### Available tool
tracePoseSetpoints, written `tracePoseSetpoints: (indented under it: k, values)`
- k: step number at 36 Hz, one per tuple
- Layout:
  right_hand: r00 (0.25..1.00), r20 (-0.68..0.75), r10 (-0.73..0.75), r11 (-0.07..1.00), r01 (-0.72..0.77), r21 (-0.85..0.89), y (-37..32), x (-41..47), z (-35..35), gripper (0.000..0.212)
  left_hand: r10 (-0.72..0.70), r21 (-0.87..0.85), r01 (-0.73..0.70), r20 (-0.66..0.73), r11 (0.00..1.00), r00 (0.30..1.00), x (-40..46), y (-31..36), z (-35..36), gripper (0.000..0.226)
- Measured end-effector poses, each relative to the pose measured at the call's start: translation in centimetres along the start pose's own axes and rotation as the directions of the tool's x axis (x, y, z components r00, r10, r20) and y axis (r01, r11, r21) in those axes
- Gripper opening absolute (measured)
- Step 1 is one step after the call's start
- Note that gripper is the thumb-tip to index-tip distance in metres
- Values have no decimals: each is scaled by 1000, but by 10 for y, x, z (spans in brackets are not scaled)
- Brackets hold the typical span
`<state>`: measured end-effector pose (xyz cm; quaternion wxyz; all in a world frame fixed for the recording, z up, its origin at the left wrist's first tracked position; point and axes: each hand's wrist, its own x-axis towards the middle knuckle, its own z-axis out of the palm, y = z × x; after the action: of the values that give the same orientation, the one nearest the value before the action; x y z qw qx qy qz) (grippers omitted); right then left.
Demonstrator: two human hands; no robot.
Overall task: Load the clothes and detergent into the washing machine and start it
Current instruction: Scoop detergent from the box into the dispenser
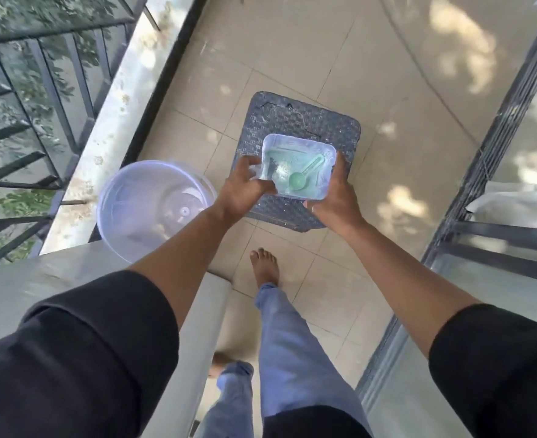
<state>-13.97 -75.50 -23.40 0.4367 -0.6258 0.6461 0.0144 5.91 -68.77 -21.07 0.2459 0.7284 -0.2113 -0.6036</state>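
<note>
Head view, single entry.

Item: detergent container [299, 167], clear square plastic tub, held above a dark woven stool [295, 121] on the tiled balcony floor [292, 42]. Contents: pale blue-green detergent and a green scoop [303, 177], bowl toward the person, handle slanting up and away. Judged reason for the hold: raised level between both hands so nothing spills and the scoop stays within reach.

Item: left hand [245, 188]. Fingers curled over the near-left rim of the container, fingertips reaching inside its edge, possibly pinching a clear lid or flap; blur prevents certainty. Forearm extended forward, sleeve pushed up to the elbow.

Item: right hand [336, 197]. Thumb laid up along the right wall, fingers wrapped beneath the base, bearing the weight. A ring shows on one finger. Forearm extended, mirroring the left.

Item: washing machine tub [156, 203], round translucent opening at lower left, beside the railing ledge [128, 121]. Dark shapes, probably clothes, lie inside. The container sits just right of it, apart from its rim.

Judgement: the clothes appear loaded; the detergent step is in hand, the scoop not yet lifted.

Item: bare foot [265, 263], stepping forward beside the machine casing [71, 279].
</note>
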Motion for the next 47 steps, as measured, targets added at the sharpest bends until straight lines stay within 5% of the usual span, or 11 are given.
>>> tracePoseSetpoints:
  k: [11,15,24,38,47]
  values:
    - [983,-103,-151,981,136,-135,-25,-50,-10,104,22,-133,-36,-104,990,994,-90,5,-21,90]
    - [962,-181,-202,973,176,-149,-51,-83,-10,92,77,-57,-87,-165,995,983,-126,-7,-41,50]
    - [927,21,-374,927,374,12,-142,-196,25,67,100,-80,-150,-439,985,893,-254,-46,-92,32]
    - [650,289,-703,707,685,179,-237,-381,132,34,-15,-364,-422,-772,830,635,-443,-174,-147,30]
    - [453,448,-771,567,808,159,-253,-471,205,26,-263,-522,-534,-833,665,486,-517,-264,-155,22]
